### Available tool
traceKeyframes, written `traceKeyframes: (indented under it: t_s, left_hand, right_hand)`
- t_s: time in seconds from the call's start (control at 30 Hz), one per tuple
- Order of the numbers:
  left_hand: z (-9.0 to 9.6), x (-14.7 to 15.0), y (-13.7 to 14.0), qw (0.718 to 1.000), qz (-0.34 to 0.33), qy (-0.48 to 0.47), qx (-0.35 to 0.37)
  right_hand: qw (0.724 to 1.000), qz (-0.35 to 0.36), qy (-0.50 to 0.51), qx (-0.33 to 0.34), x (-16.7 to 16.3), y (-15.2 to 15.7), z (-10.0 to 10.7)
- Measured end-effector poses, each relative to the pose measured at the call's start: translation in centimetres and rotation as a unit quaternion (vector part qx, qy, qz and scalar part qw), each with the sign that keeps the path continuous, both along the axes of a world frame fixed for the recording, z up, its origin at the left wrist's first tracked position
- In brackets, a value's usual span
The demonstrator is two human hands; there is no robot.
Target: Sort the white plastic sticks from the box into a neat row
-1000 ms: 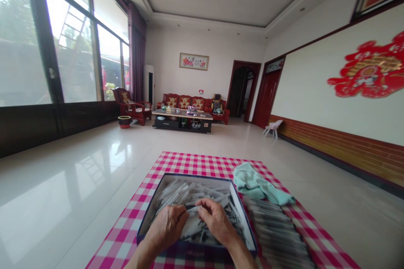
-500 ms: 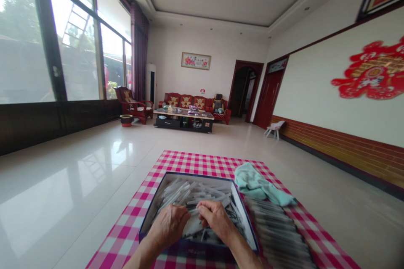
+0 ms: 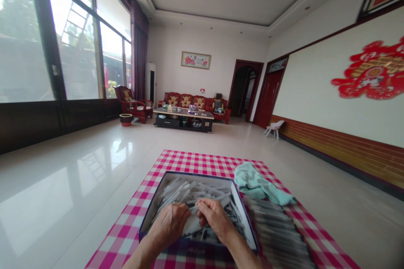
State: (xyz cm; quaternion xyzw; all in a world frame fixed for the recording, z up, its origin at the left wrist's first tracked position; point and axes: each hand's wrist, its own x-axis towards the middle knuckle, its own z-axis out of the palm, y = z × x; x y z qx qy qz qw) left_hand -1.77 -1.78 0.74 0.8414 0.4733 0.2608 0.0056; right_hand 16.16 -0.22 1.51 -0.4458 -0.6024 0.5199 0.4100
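Note:
My left hand (image 3: 172,222) and my right hand (image 3: 214,216) meet over an open shallow box (image 3: 252,235) with a dark blue outside and pale inner walls. Both are closed, fingertips pinched and almost touching. A small pale piece seems to show between them, but the fingers mostly hide it. Inside the box lies a loose heap of translucent white plastic tubes (image 3: 179,191), with thin dark pieces mixed in on the right and near side. Right of the box, a row of slim clear-and-black sticks (image 3: 279,231), resembling pens, is laid side by side and blurred.
A pink-and-white checked cloth (image 3: 126,218) covers the table. A mint green towel (image 3: 259,183) lies crumpled behind the row of sticks. Across the tiled floor stand a low coffee table (image 3: 183,119), a red wooden sofa (image 3: 186,100) and a small white chair (image 3: 274,128).
Hardly anything differs. My right hand has shifted very slightly up and left, with both hands still pinched over the box.

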Motion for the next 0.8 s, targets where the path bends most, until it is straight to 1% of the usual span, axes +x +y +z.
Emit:
traceKeyframes:
  t_s: [0.07, 0.1, 0.13, 0.17, 0.2, 0.23, 0.27, 0.3, 0.33, 0.37, 0.47, 0.53, 0.6, 0.63, 0.7, 0.8]
  left_hand:
    - [0.0, 0.1, 0.0, 1.000, 0.006, -0.007, 0.001]
    - [0.0, 0.1, 0.0, 1.000, 0.009, -0.010, 0.003]
    - [0.0, 0.1, 0.0, 1.000, 0.012, -0.012, 0.006]
    - [-0.1, 0.1, 0.0, 1.000, 0.012, -0.014, 0.009]
    - [-0.2, 0.0, 0.0, 1.000, 0.011, -0.016, 0.009]
    - [-0.3, 0.0, 0.0, 1.000, 0.010, -0.019, 0.009]
    - [-0.3, 0.0, 0.1, 1.000, 0.008, -0.022, 0.009]
    - [-0.4, -0.1, 0.1, 1.000, 0.005, -0.025, 0.010]
    - [-0.5, -0.1, 0.2, 1.000, 0.003, -0.026, 0.012]
    - [-0.5, -0.1, 0.2, 1.000, 0.001, -0.027, 0.016]
    - [-0.6, -0.2, 0.2, 1.000, -0.011, -0.026, 0.013]
    - [-0.7, -0.3, 0.2, 0.999, -0.024, -0.021, -0.003]
    - [-1.0, -0.4, 0.4, 1.000, -0.016, -0.020, 0.006]
    - [-1.2, -0.5, 0.6, 0.999, -0.013, -0.024, 0.029]
    - [-1.7, -0.7, 1.0, 0.994, -0.005, -0.041, 0.102]
    - [-2.2, -0.8, 1.6, 0.987, 0.025, -0.049, 0.154]
  right_hand:
    - [1.000, -0.006, 0.014, -0.013, 0.0, -0.1, -0.2]
    - [1.000, -0.005, 0.007, -0.006, 0.0, -0.1, -0.3]
    - [1.000, -0.008, -0.013, 0.019, -0.1, -0.2, -0.5]
    - [0.997, -0.017, -0.044, 0.068, -0.1, -0.3, -0.5]
    - [0.987, -0.029, -0.082, 0.136, -0.2, -0.4, -0.6]
    - [0.969, -0.041, -0.122, 0.212, -0.2, -0.6, -0.5]
    - [0.944, -0.048, -0.159, 0.284, -0.4, -0.8, -0.4]
    - [0.919, -0.048, -0.192, 0.341, -0.5, -1.0, -0.3]
    - [0.897, -0.042, -0.222, 0.379, -0.6, -1.3, -0.1]
    - [0.881, -0.034, -0.250, 0.399, -0.8, -1.5, 0.1]
    - [0.854, -0.022, -0.321, 0.409, -1.2, -1.9, 0.4]
    - [0.843, -0.022, -0.354, 0.405, -1.4, -2.0, 0.3]
    - [0.836, -0.032, -0.375, 0.399, -1.4, -2.0, 0.2]
    - [0.834, -0.042, -0.383, 0.395, -1.3, -2.0, 0.2]
    - [0.830, -0.067, -0.393, 0.391, -1.0, -2.1, 0.5]
    - [0.830, -0.110, -0.386, 0.388, 0.6, -2.7, 1.6]
